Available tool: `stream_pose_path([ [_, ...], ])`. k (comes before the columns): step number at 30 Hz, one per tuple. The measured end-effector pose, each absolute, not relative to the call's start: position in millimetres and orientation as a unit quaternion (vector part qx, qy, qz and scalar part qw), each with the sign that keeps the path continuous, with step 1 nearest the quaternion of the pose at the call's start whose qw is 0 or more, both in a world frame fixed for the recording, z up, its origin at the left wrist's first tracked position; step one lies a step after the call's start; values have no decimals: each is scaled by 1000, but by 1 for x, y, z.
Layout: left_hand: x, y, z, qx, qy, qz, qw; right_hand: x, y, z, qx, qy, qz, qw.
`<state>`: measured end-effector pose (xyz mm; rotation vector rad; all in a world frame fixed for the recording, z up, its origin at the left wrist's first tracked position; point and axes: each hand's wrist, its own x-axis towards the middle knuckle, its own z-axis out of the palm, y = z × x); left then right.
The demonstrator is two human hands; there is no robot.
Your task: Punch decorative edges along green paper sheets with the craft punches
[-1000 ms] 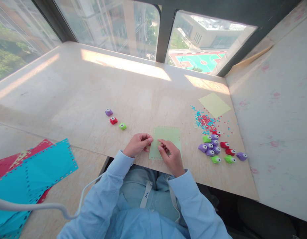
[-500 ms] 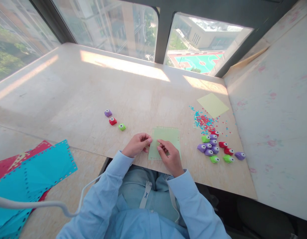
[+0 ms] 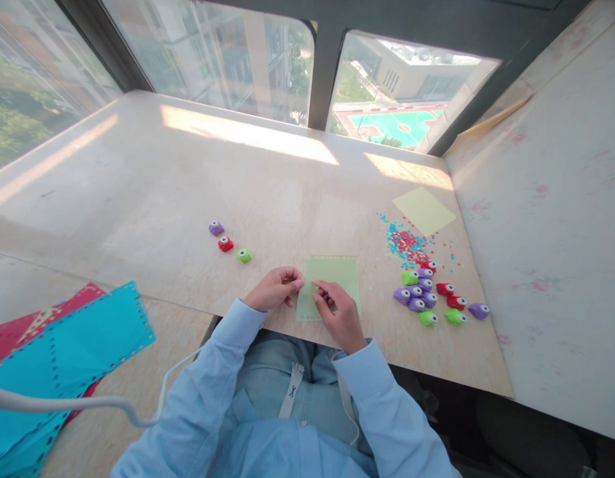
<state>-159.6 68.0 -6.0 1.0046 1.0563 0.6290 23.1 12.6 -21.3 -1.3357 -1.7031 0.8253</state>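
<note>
A pale green sheet of paper point(image 3: 332, 269), with small punched holes along its edges, lies on the table in front of me. It looks like more than one layer. My left hand point(image 3: 273, 290) is closed at the sheet's left edge, thumb and forefinger pinched on the paper there. Over the middle of the sheet, my right hand point(image 3: 341, 317) has its thumb and fingers drawn together in a pinch. Whatever lies between those fingertips is too small to make out.
Several red, green and purple craft punches point(image 3: 416, 292) cluster at the right, below scattered paper bits point(image 3: 407, 244) and a yellow sheet point(image 3: 424, 210). Three more punches point(image 3: 225, 244) stand left of centre. Punched blue sheets point(image 3: 98, 322) overlap red ones point(image 3: 83, 295); a white cable point(image 3: 88, 406) crosses there.
The view has shifted very slightly. Both hands stay in nearly the same place on the green paper, with no clear change in their grip.
</note>
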Motion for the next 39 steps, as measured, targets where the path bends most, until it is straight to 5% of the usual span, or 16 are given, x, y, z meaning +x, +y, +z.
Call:
stream_pose_path([
  [11,-160,70,-5,428,470,279,720,23,13,-22,-530,-665,330,409],
  [22,-149,69,1,379,550,316,674,35,-3,-10,-518,-604,298,528],
  [39,-143,60,-4,400,527,382,645,105,-30,-14,-690,-372,400,476],
])
